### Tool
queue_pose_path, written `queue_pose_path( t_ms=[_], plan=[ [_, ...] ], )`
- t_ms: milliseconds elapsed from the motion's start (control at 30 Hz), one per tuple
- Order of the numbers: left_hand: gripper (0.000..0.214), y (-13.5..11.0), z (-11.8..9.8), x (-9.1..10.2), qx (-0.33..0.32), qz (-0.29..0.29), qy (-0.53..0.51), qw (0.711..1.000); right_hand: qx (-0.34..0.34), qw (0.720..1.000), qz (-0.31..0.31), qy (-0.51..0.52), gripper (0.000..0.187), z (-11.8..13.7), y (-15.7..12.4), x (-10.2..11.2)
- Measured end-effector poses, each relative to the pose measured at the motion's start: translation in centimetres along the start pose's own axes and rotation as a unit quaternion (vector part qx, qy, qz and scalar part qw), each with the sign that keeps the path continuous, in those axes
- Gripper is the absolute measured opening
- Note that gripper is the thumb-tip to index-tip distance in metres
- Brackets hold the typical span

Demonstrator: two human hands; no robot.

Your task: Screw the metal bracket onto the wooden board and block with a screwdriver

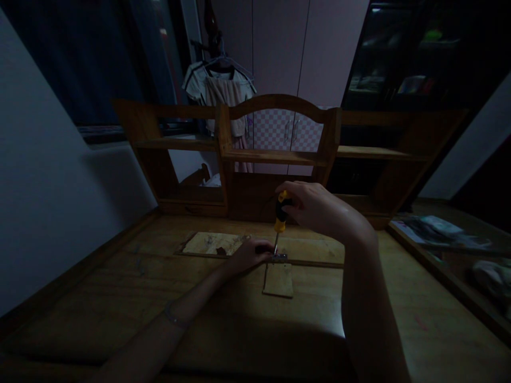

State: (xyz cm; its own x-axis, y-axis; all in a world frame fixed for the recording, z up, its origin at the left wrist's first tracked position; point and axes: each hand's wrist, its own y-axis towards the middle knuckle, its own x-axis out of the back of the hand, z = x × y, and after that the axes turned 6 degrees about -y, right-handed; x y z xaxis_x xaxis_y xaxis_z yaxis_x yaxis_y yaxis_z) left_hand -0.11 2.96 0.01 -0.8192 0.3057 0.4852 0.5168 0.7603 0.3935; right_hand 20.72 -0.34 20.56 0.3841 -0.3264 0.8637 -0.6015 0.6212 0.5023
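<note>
Upright in my right hand [309, 205] is a screwdriver [280, 215] with a yellow and black handle, my fingers closed round its upper part. Its thin shaft runs down to a small metal hinge [280, 257]. My left hand [249, 254] rests low beside the hinge, with thumb and fingertips pinched at its left end; the fingertips are partly hidden in the dim light. The hinge lies where a small wooden piece [278, 280] meets a long wooden board [315, 250]. Under the screwdriver tip, any screw is too small to make out.
Pale, torn-looking patches mark the left part of the board [207, 243]. Behind the wooden desktop [191, 319] stands a shelf unit [275, 156]. A side surface at right holds plastic-wrapped items [443, 229]. Clothes [223, 88] hang beyond, before a cupboard [279, 53].
</note>
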Motion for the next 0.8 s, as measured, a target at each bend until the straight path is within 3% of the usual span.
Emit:
queue_pose_path(
  t_ms=[433,800],
  plan=[
    [0.017,-0.07,-0.51,-0.18,0.005,-0.005,-0.006,1.0,-0.029,0.999,-0.003,-0.019,0.025,-0.12,0.37,-0.33],
    [0.017,-0.12,-0.24,-0.22,0.016,-0.009,-0.001,1.0,-0.005,0.998,0.039,0.04,0.036,-0.25,0.1,0.11]
  ],
)
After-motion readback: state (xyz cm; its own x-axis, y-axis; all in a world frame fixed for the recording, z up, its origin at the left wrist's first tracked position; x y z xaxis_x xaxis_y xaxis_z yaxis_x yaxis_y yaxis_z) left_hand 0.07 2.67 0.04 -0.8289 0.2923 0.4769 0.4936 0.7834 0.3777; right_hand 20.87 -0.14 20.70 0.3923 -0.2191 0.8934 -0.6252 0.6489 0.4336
